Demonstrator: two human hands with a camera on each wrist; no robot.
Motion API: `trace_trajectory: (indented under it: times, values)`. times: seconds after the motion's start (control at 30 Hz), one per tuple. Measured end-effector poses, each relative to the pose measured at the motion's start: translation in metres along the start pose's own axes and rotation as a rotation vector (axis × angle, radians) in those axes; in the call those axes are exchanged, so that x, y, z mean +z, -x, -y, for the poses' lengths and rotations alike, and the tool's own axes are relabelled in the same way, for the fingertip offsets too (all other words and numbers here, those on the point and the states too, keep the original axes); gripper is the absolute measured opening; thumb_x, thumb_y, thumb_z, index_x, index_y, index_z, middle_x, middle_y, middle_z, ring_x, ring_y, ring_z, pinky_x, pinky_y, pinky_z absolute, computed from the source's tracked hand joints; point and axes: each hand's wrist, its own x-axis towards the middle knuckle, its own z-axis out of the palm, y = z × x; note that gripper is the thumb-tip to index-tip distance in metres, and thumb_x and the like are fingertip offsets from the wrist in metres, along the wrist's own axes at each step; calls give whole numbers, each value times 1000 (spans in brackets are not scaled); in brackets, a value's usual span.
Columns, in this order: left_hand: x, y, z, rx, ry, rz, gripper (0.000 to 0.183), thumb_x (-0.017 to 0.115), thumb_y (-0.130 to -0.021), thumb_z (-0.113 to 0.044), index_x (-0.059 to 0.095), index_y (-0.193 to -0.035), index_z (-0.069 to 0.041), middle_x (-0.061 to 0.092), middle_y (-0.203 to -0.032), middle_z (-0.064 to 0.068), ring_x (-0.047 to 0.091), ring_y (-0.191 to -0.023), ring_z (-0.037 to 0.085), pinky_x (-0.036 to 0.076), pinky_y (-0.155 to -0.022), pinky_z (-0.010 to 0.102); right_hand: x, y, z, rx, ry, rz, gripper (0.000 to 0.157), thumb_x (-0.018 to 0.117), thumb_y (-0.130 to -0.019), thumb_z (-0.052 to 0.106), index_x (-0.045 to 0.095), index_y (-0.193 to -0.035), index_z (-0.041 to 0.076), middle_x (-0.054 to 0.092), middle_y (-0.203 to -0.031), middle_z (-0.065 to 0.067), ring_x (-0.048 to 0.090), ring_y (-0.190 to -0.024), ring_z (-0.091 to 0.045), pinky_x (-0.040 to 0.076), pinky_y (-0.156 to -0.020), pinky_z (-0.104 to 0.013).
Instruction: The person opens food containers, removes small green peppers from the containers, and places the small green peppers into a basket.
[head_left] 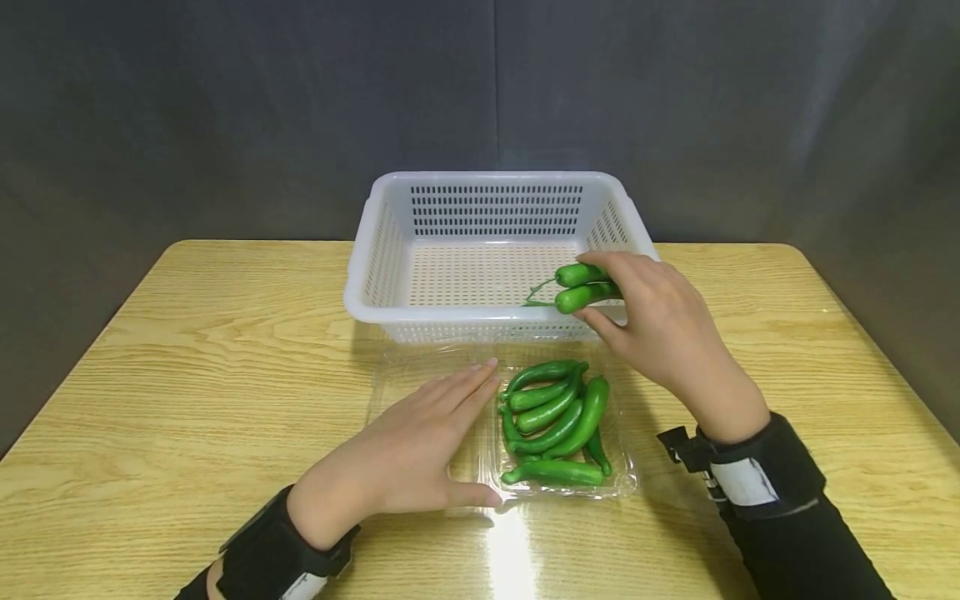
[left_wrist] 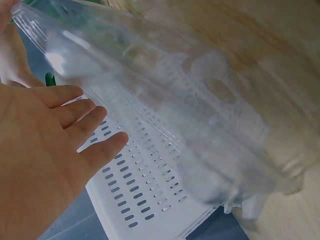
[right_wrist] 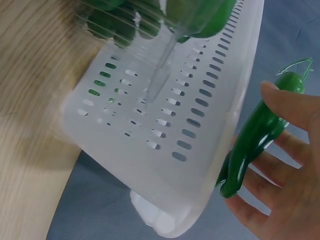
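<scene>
My right hand (head_left: 660, 321) grips green chili peppers (head_left: 581, 298) between thumb and fingers, above the front right rim of a white basket (head_left: 465, 314). Their thin stems point left over the basket. In the right wrist view the held peppers (right_wrist: 255, 135) lie along the fingers, beside the basket's wall. My left hand (head_left: 408, 446) spreads its straight fingers over the hinge side of a clear plastic clamshell box (head_left: 626, 483). Several green peppers (head_left: 551, 421) lie in the box's right half. The lid half (head_left: 393, 367) lies opened out to the left, partly hidden under the left hand.
The slotted basket stands at the back of the wooden table (head_left: 187, 375), right behind the clamshell box. A dark grey curtain (head_left: 262, 108) rises behind and at both sides. Light glares off the table (head_left: 512, 554) in front of the box.
</scene>
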Motion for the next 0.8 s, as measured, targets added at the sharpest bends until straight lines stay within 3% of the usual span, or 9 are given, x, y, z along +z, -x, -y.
trace_trajectory:
  times: [0.8]
  values:
    - [-1,1,0,2,1,3,115,67,-79,-69,13,-159,-6,6,-166,7,11,-151,25,15,-121,43,6,0,-9,74,-5,28,55,80,-84,16,57,-133,2,62,-130,-17,59,-115,-38,47,-94,-55]
